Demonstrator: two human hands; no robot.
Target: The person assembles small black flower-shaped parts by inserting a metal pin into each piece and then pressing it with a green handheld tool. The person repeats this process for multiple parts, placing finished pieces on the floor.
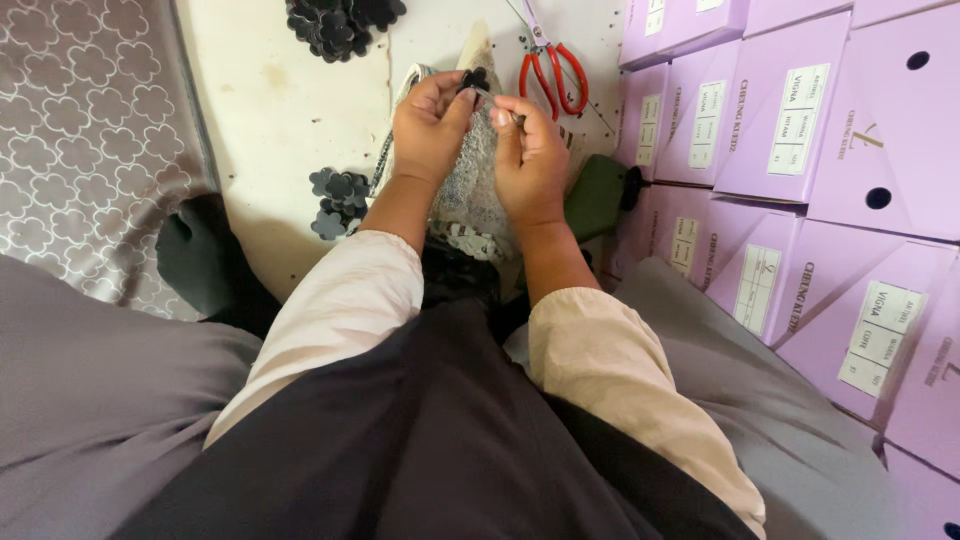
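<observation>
We are seeing scissors (552, 68): glossy red plastic handles, shiny metal blades. Boxes (790, 110) are looking like matt lilac cardboard, white paper labels. Flower cutouts (338, 200) are appearing dark, matt, felt-like. Piece (470, 185) under hands is showing glittery, rough silver cloth. Floor (280, 110) is looking smooth, scuffed white. Mat (90, 140) is looking woven, patterned.

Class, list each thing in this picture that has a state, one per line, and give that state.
left hand: closed, pinching a black flower piece
right hand: closed on a thin needle-like tool, tip hard to see
silvery lace fabric: bunched between both hands
red scissors: lying flat, untouched
lilac boxes: shut, stacked
</observation>
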